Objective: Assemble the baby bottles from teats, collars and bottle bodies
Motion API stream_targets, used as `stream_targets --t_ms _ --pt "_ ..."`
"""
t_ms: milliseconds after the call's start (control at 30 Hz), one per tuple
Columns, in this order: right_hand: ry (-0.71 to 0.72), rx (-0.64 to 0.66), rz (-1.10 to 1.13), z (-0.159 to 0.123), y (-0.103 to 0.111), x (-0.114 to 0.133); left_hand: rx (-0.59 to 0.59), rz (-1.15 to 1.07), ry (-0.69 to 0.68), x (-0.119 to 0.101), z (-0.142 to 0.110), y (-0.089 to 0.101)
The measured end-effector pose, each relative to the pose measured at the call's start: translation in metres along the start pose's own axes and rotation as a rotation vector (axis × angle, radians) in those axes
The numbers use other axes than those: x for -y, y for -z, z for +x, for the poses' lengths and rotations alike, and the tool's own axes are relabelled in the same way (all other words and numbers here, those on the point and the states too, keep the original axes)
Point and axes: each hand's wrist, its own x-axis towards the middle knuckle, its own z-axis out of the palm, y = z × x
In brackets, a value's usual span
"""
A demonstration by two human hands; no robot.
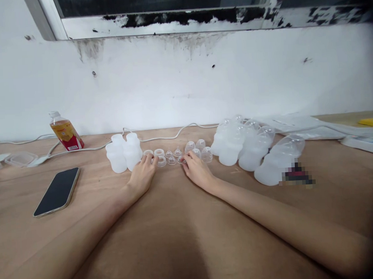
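Note:
My left hand rests on the table with its fingers curled down onto a white screw ring at the near left of a small group of rings. My right hand has its fingertips closed on a clear bottle nipple at the right of several nipples. Left of my left hand stand frosted white baby bottle bodies, upright and without tops. Clear domed caps sit just behind and beside my right hand. Fingers partly hide what each hand grips.
Several assembled baby bottles with clear caps stand in rows at the right. A drink bottle, a phone and a plastic container lie to the left. A white cable runs along the wall; plastic bags lie behind right.

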Motion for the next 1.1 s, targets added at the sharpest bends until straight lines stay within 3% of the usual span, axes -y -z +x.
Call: stream_targets --t_ms 133,233,367,433,533,600,933,1100 --pt "0.033 0.035 -0.091 0.0 0.015 0.007 -0.021 0.011 0.0 -0.003 -0.002 0.002" --pt "0.036 -0.042 -0.287 0.005 0.053 0.011 -0.053 0.026 -0.009 -0.006 -0.004 0.003" --pt "-0.17 -0.257 -0.504 0.013 0.117 0.007 -0.084 0.046 -0.026 -0.006 -0.006 0.004" --pt "-0.296 -0.232 -0.577 0.015 0.136 -0.001 -0.095 0.046 -0.026 -0.006 -0.006 0.003" --pt "-0.39 -0.024 -0.601 0.014 0.142 -0.013 -0.127 0.036 -0.025 -0.006 -0.006 0.001" --pt "-0.399 0.049 -0.608 0.013 0.139 -0.018 -0.156 0.021 -0.024 -0.005 -0.006 -0.001" --pt "-0.481 0.043 -0.605 0.014 0.14 -0.019 -0.206 -0.025 -0.057 -0.007 -0.007 -0.002" --pt "-0.406 0.131 -0.605 0.007 0.156 -0.021 -0.288 -0.091 -0.078 -0.007 -0.006 0.003"
